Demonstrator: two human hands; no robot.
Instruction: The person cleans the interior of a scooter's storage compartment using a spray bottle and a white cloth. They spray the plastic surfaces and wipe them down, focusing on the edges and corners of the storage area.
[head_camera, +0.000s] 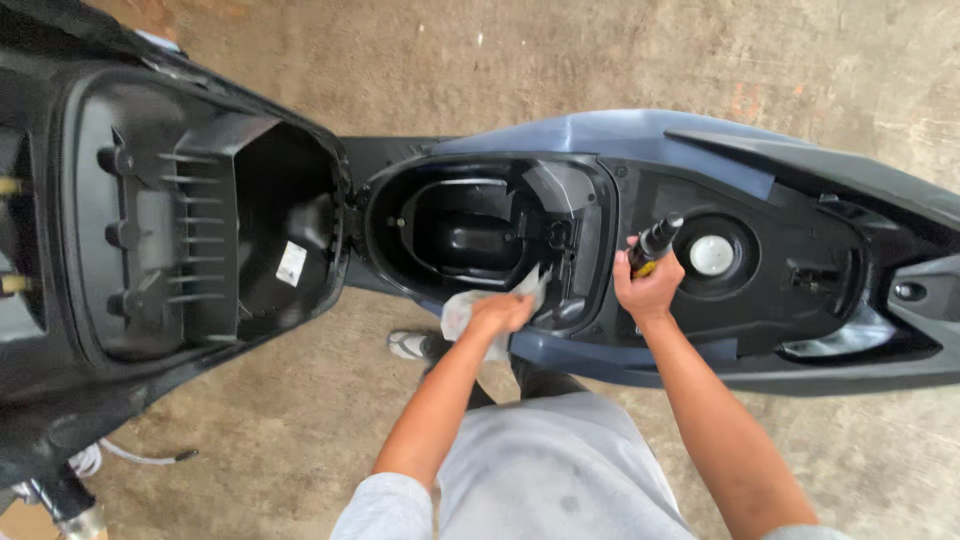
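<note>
— Where's the cloth?

— The pale cloth (470, 310) sits on the near rim of the storage box (480, 225) under the scooter's raised seat (190, 220). The left hand (500, 312) is closed over it, pressing it against that rim.

— And the other hand?

— The right hand (648, 290) is wrapped around a small black can with a yellow band (652, 245), its top tilted toward the white fuel cap (711, 255) just beside it.

— What's around them?

— Blue body panels (620, 135) frame the black box, a white sticker (291, 263) marks the seat's underside, and the scooter stands on a concrete floor (520, 60). A shoe (408, 345) shows below the cloth.
</note>
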